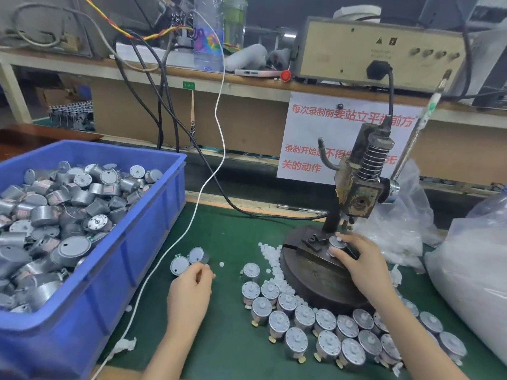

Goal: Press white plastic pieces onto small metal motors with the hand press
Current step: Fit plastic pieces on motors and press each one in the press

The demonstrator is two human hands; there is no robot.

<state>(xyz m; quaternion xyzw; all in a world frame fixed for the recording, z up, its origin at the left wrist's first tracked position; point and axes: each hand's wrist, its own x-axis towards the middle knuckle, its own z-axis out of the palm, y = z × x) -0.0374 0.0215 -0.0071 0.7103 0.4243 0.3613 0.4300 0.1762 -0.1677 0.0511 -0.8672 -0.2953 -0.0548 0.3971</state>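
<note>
A rusty hand press stands on a round dark base at the right of the green mat. My right hand grips a small metal motor seated on the press fixture, a white plastic piece on its top, under the ram. My left hand hovers over the mat with fingers loosely curled, just below two loose motors. Whether it pinches a white piece, I cannot tell. A heap of white plastic pieces lies against the base. Several upright motors crowd the mat in front.
A blue bin full of motors fills the left side. Clear plastic bags of white parts lie at the right. A white cable and black cables cross the mat. The press lever rises at the upper right under a shelf.
</note>
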